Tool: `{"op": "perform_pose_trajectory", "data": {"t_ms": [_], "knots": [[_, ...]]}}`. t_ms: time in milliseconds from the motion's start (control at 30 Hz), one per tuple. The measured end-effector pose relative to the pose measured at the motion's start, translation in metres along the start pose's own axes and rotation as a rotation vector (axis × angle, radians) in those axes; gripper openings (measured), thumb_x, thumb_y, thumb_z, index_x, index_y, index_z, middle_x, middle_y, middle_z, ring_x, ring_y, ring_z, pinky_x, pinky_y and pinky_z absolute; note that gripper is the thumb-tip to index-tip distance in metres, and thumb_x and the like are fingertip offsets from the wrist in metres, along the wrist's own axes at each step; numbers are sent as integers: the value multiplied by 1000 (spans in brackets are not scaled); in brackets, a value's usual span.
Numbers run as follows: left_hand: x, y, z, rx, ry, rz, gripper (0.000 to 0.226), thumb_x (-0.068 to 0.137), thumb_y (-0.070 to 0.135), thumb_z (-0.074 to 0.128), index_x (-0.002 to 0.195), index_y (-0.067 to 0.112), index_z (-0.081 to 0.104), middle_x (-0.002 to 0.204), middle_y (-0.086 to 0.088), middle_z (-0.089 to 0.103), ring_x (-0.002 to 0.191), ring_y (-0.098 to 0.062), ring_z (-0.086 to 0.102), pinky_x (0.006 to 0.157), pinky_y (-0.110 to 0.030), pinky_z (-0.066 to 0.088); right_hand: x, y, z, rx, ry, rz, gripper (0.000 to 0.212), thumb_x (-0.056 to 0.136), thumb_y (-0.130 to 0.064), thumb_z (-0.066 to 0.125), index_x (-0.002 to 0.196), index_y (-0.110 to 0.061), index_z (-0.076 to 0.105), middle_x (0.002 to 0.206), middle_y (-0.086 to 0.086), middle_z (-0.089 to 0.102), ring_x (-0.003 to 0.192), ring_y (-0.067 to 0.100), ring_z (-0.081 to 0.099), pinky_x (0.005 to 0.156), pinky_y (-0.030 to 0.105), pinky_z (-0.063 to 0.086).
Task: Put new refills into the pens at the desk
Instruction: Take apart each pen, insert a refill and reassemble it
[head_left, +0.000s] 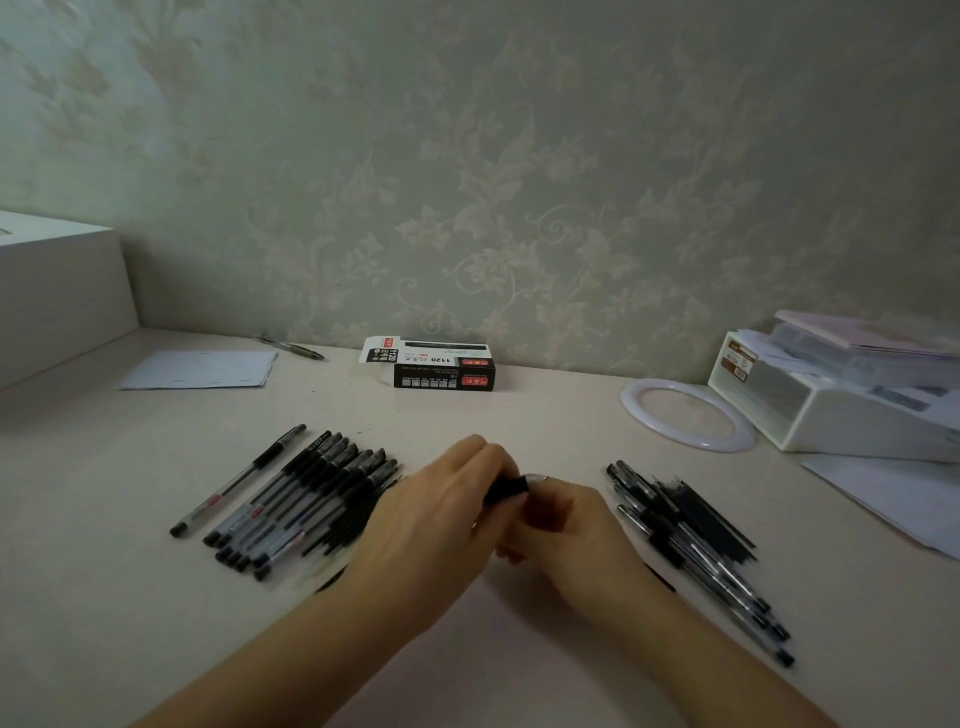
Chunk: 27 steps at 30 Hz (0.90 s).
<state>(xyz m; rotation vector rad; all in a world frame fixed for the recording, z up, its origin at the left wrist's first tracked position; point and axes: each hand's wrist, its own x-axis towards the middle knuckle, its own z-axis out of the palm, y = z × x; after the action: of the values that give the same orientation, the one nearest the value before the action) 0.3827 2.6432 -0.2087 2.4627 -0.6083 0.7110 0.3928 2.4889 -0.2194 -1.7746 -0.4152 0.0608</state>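
Pen (506, 488) sits mid-desk, pinched between left hand (441, 514) and right hand (563, 525), fingers curled on its black grip. Twist squarely, keep barrel level. Done pens (306, 499) left, refills (696, 509) right.

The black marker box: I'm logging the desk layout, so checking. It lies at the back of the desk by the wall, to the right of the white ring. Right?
Not quite. In the head view the black marker box lies at the back of the desk by the wall, but to the left of the white ring, not the right.
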Motion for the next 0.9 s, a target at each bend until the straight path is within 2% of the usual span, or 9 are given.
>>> {"op": "perform_pose_trajectory", "data": {"t_ms": [67, 167, 233, 300, 433, 533, 633, 900], "knots": [[-1, -3, 1, -36, 14, -7, 23, 90, 58, 35, 98, 39, 45, 91, 19, 45, 70, -1, 48, 56, -24, 46, 2, -1, -1, 23, 91, 3, 23, 94, -11, 61, 83, -25, 76, 66, -2, 69, 60, 9, 62, 61, 19, 52], [-3, -13, 4, -50, -30, -50, 26, 92, 59, 28, 106, 41, 42, 91, 18, 48, 74, 0, 49, 63, -31, 49, 7, -1, -11, 150, 364, 23, 19, 99, -18, 54, 90, -9, 68, 69, 2, 71, 58, 10, 61, 58, 20, 54], [-3, -19, 5, -55, -72, -71, 20, 97, 51, 30, 107, 41, 44, 89, 16, 51, 76, -4, 51, 67, -35, 50, 10, -1, -21, 217, 527, 27, 22, 101, -20, 48, 90, -7, 62, 67, 0, 69, 58, 8, 60, 57, 19, 52], [-2, -23, 6, -89, -78, -77, 17, 98, 47, 32, 107, 42, 46, 85, 16, 52, 75, -4, 51, 68, -34, 50, 10, -2, -28, 326, 599, 50, 24, 103, -20, 45, 89, -8, 60, 65, -1, 67, 59, 8, 59, 58, 20, 51], [-2, -21, 8, -152, -83, -49, 15, 98, 45, 35, 105, 42, 48, 80, 17, 53, 74, -3, 52, 63, -27, 48, 10, -3, -27, 537, 550, 108, 25, 103, -18, 45, 87, -6, 61, 62, 2, 66, 56, 7, 58, 54, 18, 51], [-1, -19, 8, -195, -71, -49, 14, 98, 44, 37, 104, 42, 50, 78, 21, 52, 70, 0, 52, 57, -14, 39, 10, -3, -24, 532, 518, 113, 26, 103, -18, 46, 86, -6, 61, 62, 3, 65, 55, 7, 58, 54, 18, 50], [-1, -18, 7, -238, -57, -57, 14, 98, 43, 39, 103, 41, 52, 74, 22, 51, 66, 4, 52, 56, -10, 36, 10, -3, -24, 519, 512, 118, 25, 102, -19, 46, 87, -6, 62, 63, 3, 65, 55, 8, 57, 56, 19, 51], [-2, -21, 9, -197, -84, -49, 13, 98, 44, 38, 103, 41, 49, 77, 18, 52, 66, 0, 51, 55, -15, 35, 11, -1, -25, 444, 497, 70, 25, 102, -20, 47, 86, -7, 61, 66, 4, 66, 56, 8, 57, 58, 20, 51]]}}
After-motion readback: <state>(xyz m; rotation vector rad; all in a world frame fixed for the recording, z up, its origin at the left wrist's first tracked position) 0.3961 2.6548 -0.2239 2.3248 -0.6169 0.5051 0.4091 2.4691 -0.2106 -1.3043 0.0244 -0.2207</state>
